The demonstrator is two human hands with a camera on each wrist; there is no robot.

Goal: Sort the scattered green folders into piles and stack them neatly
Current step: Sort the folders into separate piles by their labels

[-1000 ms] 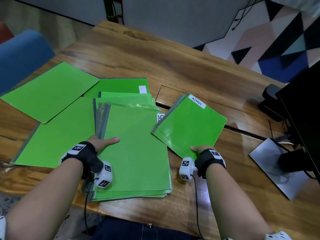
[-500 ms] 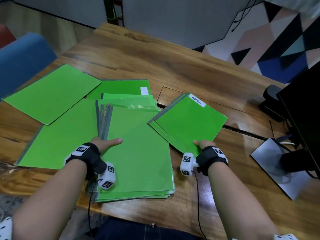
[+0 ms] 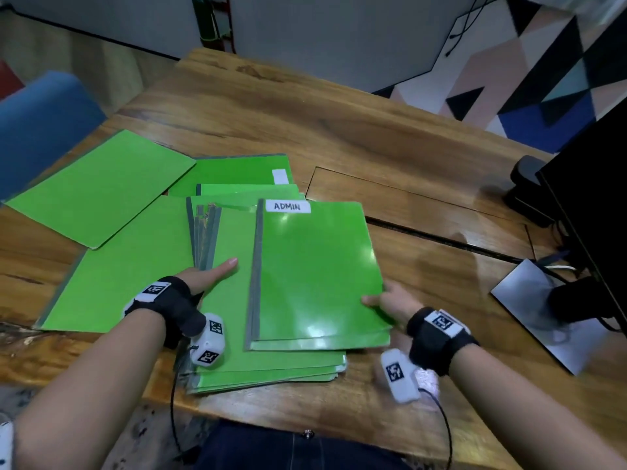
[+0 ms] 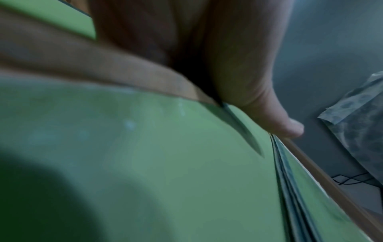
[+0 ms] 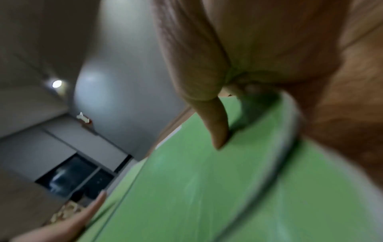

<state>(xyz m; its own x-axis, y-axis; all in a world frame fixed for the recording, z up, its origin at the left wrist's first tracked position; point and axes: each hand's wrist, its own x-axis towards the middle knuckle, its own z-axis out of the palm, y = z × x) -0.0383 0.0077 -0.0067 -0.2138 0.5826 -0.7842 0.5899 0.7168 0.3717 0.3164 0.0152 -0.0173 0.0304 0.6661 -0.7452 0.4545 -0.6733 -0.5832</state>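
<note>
Out at ten o'clock from the pile (image 3: 230, 334), loose green folders (image 3: 101, 188) are lying spread on the table (image 3: 339, 130). My left hand (image 3: 203, 278) is gripping the pile's nine o'clock edge, thumb on top, fingers hidden under the spines. The ADMIN folder (image 3: 315, 266) is covering the pile's three o'clock half, and my right hand (image 3: 393, 301) is pinching its four o'clock edge, thumb on top.

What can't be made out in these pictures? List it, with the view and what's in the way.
1. Left hand fingers: head view, hidden by the hand itself and the pile; left wrist view blurred.
2. Right hand fingers: head view, under the ADMIN folders.
3. Any writing on the white label: head view, too small.
4. Monitor: head view, cut off by the right edge.
</note>
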